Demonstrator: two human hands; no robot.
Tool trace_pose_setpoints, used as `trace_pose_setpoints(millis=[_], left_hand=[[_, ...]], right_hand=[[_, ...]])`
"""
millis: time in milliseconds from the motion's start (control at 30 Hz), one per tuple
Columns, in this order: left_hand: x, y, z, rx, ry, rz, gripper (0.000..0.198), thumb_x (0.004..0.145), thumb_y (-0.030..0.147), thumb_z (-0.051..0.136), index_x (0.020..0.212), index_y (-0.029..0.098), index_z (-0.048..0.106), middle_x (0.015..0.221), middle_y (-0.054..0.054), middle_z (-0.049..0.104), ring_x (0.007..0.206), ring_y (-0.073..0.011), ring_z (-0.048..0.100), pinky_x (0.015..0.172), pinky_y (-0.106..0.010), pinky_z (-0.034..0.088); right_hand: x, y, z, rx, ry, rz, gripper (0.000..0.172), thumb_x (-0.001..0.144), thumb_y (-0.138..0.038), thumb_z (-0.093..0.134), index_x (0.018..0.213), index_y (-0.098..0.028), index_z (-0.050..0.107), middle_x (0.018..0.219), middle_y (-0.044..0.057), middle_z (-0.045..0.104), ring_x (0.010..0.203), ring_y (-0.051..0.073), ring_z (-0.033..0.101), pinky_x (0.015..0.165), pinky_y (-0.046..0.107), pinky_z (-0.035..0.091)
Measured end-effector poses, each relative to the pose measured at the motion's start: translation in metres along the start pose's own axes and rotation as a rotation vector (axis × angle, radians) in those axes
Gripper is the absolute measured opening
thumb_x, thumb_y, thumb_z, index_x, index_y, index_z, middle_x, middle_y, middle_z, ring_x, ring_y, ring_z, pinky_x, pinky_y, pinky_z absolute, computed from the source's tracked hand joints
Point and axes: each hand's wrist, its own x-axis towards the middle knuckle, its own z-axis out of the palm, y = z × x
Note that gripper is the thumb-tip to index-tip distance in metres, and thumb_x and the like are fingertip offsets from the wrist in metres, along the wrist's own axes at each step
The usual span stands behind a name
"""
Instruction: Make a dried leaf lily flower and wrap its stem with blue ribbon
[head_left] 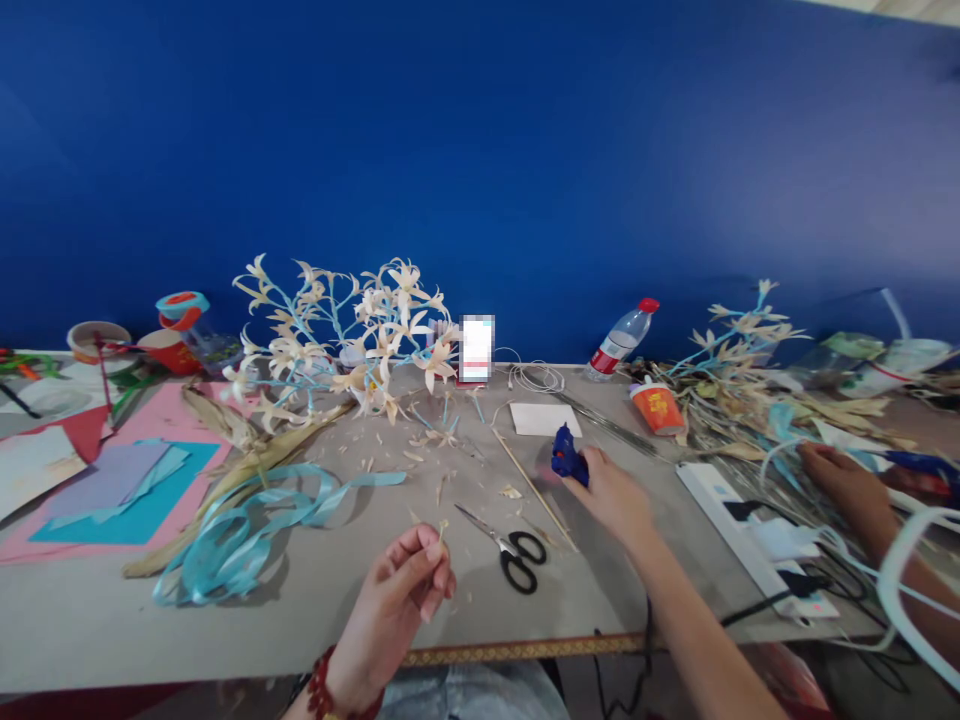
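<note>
My left hand [411,580] is closed near the front edge of the table, thumb and forefinger pinching a small pale sliver [443,527]. My right hand [611,495] is wrapped round a dark blue glue gun [568,455], in front of a white card [545,420]. Between my hands lie scissors [517,560] with black handles, blades pointing away to the left. A thin straw-coloured stick [531,487] lies beyond them. Pale scraps are scattered around.
Pale husk-like flowers [390,340] on blue stems stand at the back. Blue ribbon [225,540] and coloured paper [127,500] lie left. Right are a bottle [621,340], a red cup [657,407], a power strip [739,530] and another person's hand [847,485].
</note>
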Motion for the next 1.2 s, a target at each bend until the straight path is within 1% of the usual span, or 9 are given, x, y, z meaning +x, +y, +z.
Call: trace_pose_setpoints(millis=[233,333,433,500,567,633,733,933,1200], left_hand=[[-0.004,0.025,-0.018,-0.036,0.018,0.175,0.02,0.09,0.027,0.063,0.073,0.016,0.06,0.061,0.006,0.055,0.039,-0.0004,0.03,0.065,-0.025,0.042],[-0.003,0.032,-0.024,-0.06,0.035,0.236,0.018,0.091,0.024,0.061,0.075,0.016,0.06,0.063,0.006,0.055,0.039,0.0003,0.029,0.065,-0.024,0.041],[0.0,0.031,-0.023,-0.075,0.041,0.224,0.02,0.092,0.023,0.06,0.073,0.016,0.059,0.063,0.007,0.054,0.04,-0.0001,0.029,0.066,-0.024,0.041],[0.002,0.028,-0.02,-0.084,0.043,0.205,0.02,0.091,0.022,0.061,0.072,0.016,0.058,0.062,0.007,0.053,0.041,-0.0009,0.03,0.066,-0.024,0.041],[0.002,0.025,-0.017,-0.083,0.043,0.196,0.021,0.09,0.023,0.061,0.071,0.016,0.057,0.062,0.007,0.052,0.041,-0.0013,0.031,0.067,-0.025,0.041],[0.0,0.025,-0.018,-0.075,0.049,0.196,0.022,0.09,0.024,0.062,0.07,0.016,0.057,0.062,0.007,0.052,0.041,-0.0014,0.03,0.066,-0.025,0.041],[-0.005,0.027,-0.022,-0.065,0.07,0.214,0.023,0.09,0.025,0.063,0.07,0.016,0.056,0.062,0.007,0.051,0.04,-0.0011,0.027,0.064,-0.025,0.04],[-0.011,0.032,-0.028,-0.025,0.116,0.218,0.024,0.087,0.03,0.065,0.071,0.017,0.056,0.062,0.007,0.051,0.04,-0.0013,0.029,0.067,-0.027,0.043],[-0.005,0.032,-0.033,-0.052,0.073,0.215,0.022,0.089,0.028,0.064,0.072,0.016,0.057,0.063,0.007,0.052,0.041,-0.0011,0.03,0.067,-0.026,0.042]], right_hand=[[0.006,0.016,0.002,0.009,0.002,-0.137,0.029,0.085,-0.04,0.063,0.104,-0.017,0.062,0.105,0.013,0.066,0.092,0.028,0.066,0.077,0.034,0.046],[0.002,0.0,-0.013,0.09,0.093,-0.187,0.026,0.087,-0.038,0.061,0.104,-0.019,0.064,0.111,0.013,0.066,0.097,0.028,0.063,0.08,0.035,0.047],[0.001,-0.052,-0.026,0.307,0.042,-0.272,0.026,0.098,-0.034,0.045,0.106,-0.018,0.064,0.1,0.008,0.069,0.086,0.021,0.066,0.077,0.03,0.048],[0.006,-0.098,-0.028,0.354,-0.075,-0.42,0.023,0.098,-0.031,0.047,0.106,-0.02,0.065,0.097,0.005,0.071,0.082,0.017,0.067,0.073,0.025,0.047],[0.013,-0.144,-0.025,0.35,-0.104,-0.485,0.019,0.097,-0.03,0.05,0.102,-0.024,0.068,0.099,0.002,0.072,0.088,0.016,0.068,0.077,0.023,0.046],[0.021,-0.18,-0.019,0.323,-0.109,-0.495,0.02,0.097,-0.028,0.05,0.107,-0.024,0.067,0.104,0.005,0.072,0.094,0.019,0.068,0.081,0.025,0.046],[0.03,-0.213,-0.009,0.251,-0.105,-0.436,0.021,0.096,-0.026,0.05,0.111,-0.019,0.064,0.102,0.011,0.072,0.09,0.025,0.069,0.076,0.03,0.048],[0.034,-0.23,0.002,0.159,-0.127,-0.356,0.02,0.095,-0.025,0.049,0.108,-0.016,0.062,0.104,0.015,0.071,0.089,0.028,0.07,0.072,0.032,0.05],[0.035,-0.223,0.009,0.152,-0.147,-0.368,0.021,0.097,-0.02,0.044,0.108,-0.019,0.061,0.103,0.011,0.072,0.092,0.023,0.069,0.077,0.029,0.048]])
